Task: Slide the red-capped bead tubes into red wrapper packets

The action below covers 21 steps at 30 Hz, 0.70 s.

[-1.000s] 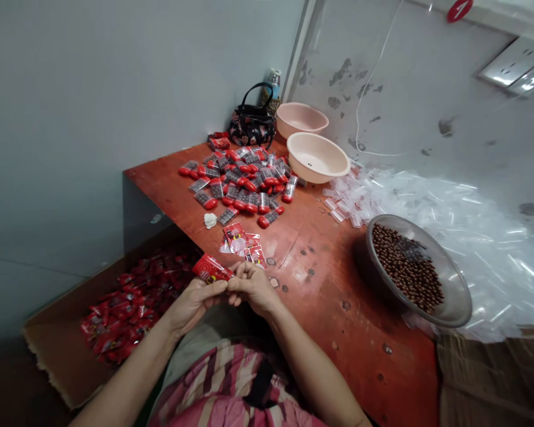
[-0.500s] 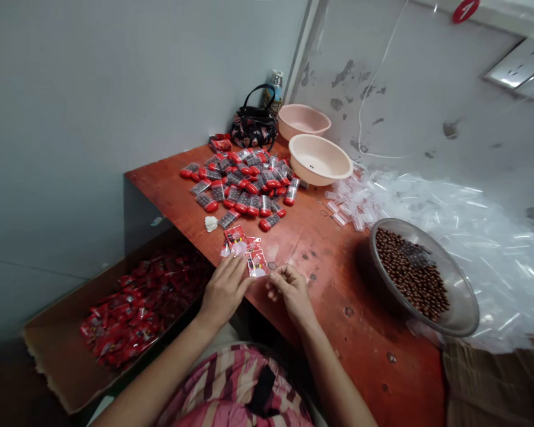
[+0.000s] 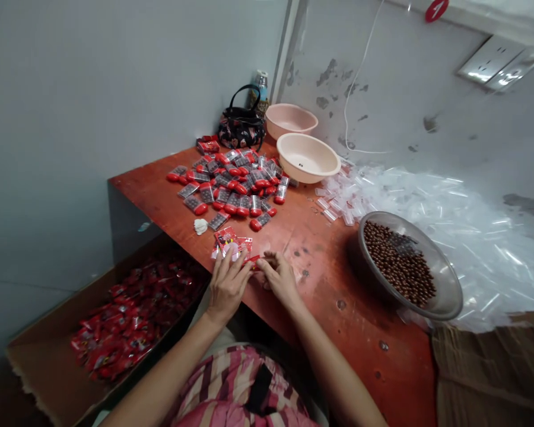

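Small red glossy packet (image 3: pixel 252 259) is lying between hands, near edge of desk (image 3: pixel 323 252) closest to person, showing as narrow strip. Left hand (image 3: pixel 226 286) is spreading flat, touching small group of red-and-pink printed packets (image 3: pixel 225 236); right hand (image 3: pixel 279 276) is apparently pinching packet's right end. For good handling: left fingers should be steadying group lightly, right thumb taking one packet only. Since half second ago, right hand is coming closer to left; packet is no longer showing printed face.
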Tool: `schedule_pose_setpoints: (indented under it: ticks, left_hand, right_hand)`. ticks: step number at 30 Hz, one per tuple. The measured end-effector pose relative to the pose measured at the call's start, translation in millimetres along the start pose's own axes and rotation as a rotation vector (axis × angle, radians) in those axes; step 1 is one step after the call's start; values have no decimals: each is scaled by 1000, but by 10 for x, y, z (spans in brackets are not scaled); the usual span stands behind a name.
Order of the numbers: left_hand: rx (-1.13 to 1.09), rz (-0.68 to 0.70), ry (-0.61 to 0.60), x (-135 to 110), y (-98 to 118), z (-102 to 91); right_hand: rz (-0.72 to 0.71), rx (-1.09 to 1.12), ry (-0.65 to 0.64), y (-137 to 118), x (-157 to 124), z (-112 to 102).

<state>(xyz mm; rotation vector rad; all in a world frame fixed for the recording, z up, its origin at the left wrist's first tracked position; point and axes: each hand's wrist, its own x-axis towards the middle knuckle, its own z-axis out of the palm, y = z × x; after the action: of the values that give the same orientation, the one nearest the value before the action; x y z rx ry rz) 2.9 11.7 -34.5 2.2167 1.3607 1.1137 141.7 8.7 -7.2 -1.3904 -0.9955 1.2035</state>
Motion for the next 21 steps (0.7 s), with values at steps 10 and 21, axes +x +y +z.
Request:
schedule_pose_setpoints:
  ticks: [10, 21]
  left_hand:
    - [-908, -735, -86, 111, 45, -233]
    - [-1083, -942, -42, 121, -8, -308]
  right_hand:
    - [50, 96, -254, -224, 214, 56]
    - [-545, -1454, -163, -495, 1051, 26]
